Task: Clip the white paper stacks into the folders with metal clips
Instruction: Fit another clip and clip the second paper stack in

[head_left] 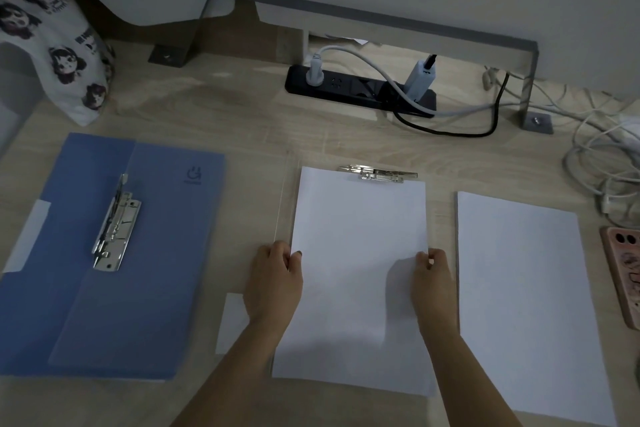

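Pale wood-grain desk [242,121], dim light. At its centre lies the white paper stack [356,253], on a clear folder [282,204], its top edge touching the metal clip [379,173]. My left hand [273,281] pinches its left edge and my right hand [434,281] its right edge, thumbs on top. Just to the right lies a second stack [519,288]. To the left is an open blue folder [138,288] with its own clip [116,225]. Farther out are a phone [623,274], tangled cables [595,156], a black power strip [360,88] by the wall and a printed bag [59,45].
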Demonstrator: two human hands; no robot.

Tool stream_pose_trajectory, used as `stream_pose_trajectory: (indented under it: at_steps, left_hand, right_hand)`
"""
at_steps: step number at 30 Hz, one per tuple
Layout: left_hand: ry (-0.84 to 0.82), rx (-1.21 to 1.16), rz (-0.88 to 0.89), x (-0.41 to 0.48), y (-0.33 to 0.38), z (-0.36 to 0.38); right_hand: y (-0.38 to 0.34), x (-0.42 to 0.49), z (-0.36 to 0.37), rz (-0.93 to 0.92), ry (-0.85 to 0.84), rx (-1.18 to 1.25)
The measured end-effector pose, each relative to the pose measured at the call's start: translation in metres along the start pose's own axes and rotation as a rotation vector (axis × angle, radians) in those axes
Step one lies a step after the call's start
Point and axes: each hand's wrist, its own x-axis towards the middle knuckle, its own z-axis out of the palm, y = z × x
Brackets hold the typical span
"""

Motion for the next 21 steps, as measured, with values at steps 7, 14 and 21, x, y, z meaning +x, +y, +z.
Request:
stream_pose_trajectory:
  at_steps: [7,14,21]
  left_hand:
    - [0.025,0.093,0.04,0.0,0.0,0.0]
    - [0.21,0.234,0.388,0.002,-0.005,0.013]
    - [0.031,0.385,0.666,0.015,-0.028,0.025]
  right_hand:
    - [-0.001,-0.007,0.007,-0.166,0.09,-0.283]
    - [0.004,-0.003,0.006,-0.396,0.169,-0.364]
    - [-0.014,0.009,0.008,-0.47,0.003,-0.194]
